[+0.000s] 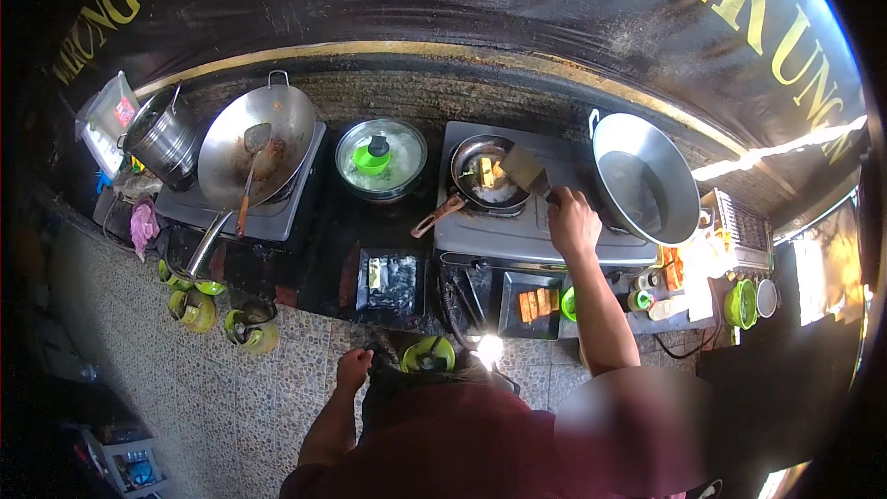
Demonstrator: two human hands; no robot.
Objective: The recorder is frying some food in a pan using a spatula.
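My right hand (574,222) grips the handle of a wide metal spatula (524,169), whose blade is over the right rim of a small frying pan (509,194). In that pan, on the gas stove, lie browned pieces of food (487,172) in bubbling oil. The pan's handle points down to the left. My left hand (355,367) hangs low beside my body, its fingers curled; whether it holds anything cannot be told. Below the stove, a dark square plate (511,324) bears several golden-brown fried strips (538,304). Another dark tray (391,303) holds a pale piece in a whitish coating.
A large wok (229,118) with a turner stands on the left stove, beside a steel pot (163,145). A glass-lidded pan (381,184) sits between the stoves. At right are a deep aluminium pot (644,180) and small bottles (641,300). Green gas cylinders (253,333) stand on the floor.
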